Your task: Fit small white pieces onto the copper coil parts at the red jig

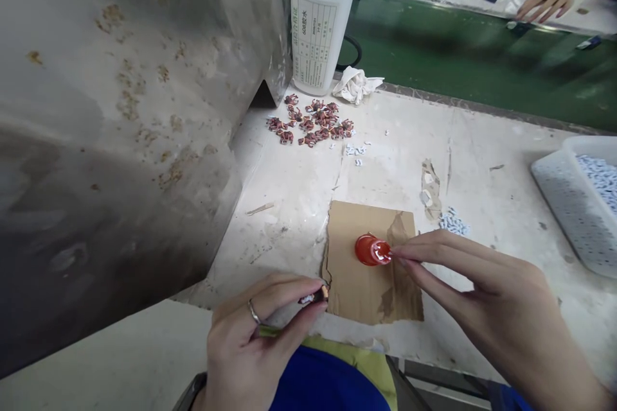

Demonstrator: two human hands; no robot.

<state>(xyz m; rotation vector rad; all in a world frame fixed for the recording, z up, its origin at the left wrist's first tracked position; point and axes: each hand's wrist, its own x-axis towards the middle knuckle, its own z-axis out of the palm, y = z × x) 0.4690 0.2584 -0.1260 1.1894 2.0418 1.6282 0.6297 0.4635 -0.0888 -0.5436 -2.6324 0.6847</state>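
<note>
My left hand (263, 334), with a ring on one finger, pinches a small dark figure (319, 295) with an orange end and white bits. It is just off the left edge of a cardboard sheet (347, 221). My right hand (482, 289) has its thumb and fingertips pressed together at the rim of a small red cup (367, 250) on the cardboard. Whatever sits between those fingertips is too small to make out. Several reddish-brown little figures (321, 121) lie in a group farther back, with small white-and-blue pieces (355, 150) beside them.
A large metal housing (120, 109) stands close on the left. Behind the figures are a labelled white bottle (315, 26) and a crumpled cloth (357, 85). A heap of small pieces (454, 221) lies near a white basket (563, 199). Another person's hand (549, 0) rests beyond the green strip (457, 45).
</note>
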